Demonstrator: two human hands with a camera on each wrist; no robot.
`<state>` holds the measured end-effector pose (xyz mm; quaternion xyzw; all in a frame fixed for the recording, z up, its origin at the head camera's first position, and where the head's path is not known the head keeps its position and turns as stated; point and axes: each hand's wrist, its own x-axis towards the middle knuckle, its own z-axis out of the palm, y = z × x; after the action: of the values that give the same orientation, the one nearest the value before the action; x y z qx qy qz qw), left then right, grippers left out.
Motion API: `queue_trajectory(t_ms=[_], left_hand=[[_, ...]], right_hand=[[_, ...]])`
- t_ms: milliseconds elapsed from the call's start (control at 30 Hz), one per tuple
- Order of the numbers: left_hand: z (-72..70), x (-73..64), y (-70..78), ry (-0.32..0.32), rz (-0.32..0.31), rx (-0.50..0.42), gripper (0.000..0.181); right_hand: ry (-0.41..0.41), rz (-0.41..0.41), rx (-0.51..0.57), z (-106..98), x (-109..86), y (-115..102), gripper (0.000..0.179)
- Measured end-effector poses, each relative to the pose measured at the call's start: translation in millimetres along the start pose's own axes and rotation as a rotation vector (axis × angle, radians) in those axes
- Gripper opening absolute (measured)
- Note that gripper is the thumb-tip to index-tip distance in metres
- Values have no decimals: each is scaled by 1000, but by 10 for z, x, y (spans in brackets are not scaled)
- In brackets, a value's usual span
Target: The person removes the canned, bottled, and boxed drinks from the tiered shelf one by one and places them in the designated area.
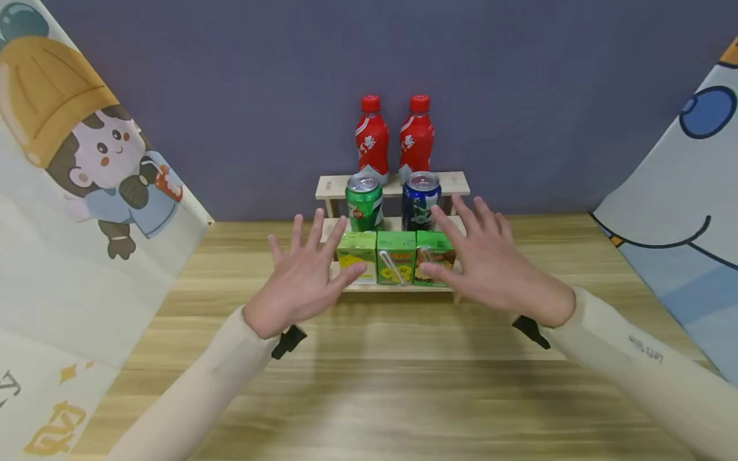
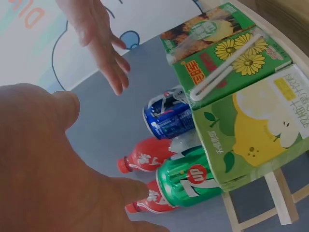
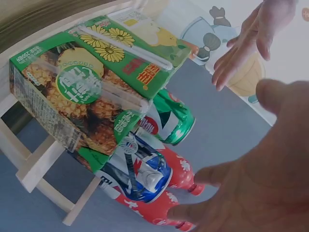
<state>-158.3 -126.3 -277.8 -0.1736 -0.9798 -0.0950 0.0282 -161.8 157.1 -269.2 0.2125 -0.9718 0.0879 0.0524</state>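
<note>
My left hand (image 1: 302, 275) hovers with spread fingers in front of the left side of a stepped wooden rack (image 1: 334, 186). Opposite it, my right hand (image 1: 490, 266) is spread too, near the rack's right side; neither holds anything. Along the lowest step stand a lemon juice box (image 2: 263, 128), a green box with yellow flowers (image 1: 396, 259) and a pineapple juice box (image 3: 79, 92). A green 7UP can (image 1: 364, 203) and a blue can (image 1: 421, 202) occupy the middle step. Two red bottles with red caps, one left (image 1: 372, 141) and one right (image 1: 417, 141), stand on top.
The rack stands on a wood-grain table (image 1: 369, 397) against a grey-blue back wall (image 1: 259, 96). Side panels with cartoon prints flank it, a child in a yellow hat (image 1: 109, 147) on the left and a white figure (image 1: 663, 192) on the right.
</note>
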Motion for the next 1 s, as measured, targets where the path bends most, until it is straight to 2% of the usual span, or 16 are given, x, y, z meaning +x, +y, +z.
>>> queue_trajectory(t_ms=[200, 333, 433, 500, 667, 733, 1000], left_hand=[[38, 73, -91, 31, -14, -13, 86], [94, 164, -231, 113, -23, -66, 81], [153, 255, -358, 178, -46, -122, 72], [195, 315, -439, 201, -71, -181, 64], [291, 471, -624, 211, -103, -365, 50], [329, 526, -680, 216, -103, -409, 47], [599, 732, -842, 172, -124, -431, 42]], right_hand=[[49, 19, 24, -9, 64, 65, 89], [131, 1, 56, -7, 144, 129, 81], [207, -12, 125, -14, 221, 187, 71], [250, -27, 177, -23, 278, 229, 65], [315, -61, 262, -62, 444, 318, 52], [332, -79, 283, -82, 515, 344, 48], [440, -100, 364, -232, 860, 409, 36]])
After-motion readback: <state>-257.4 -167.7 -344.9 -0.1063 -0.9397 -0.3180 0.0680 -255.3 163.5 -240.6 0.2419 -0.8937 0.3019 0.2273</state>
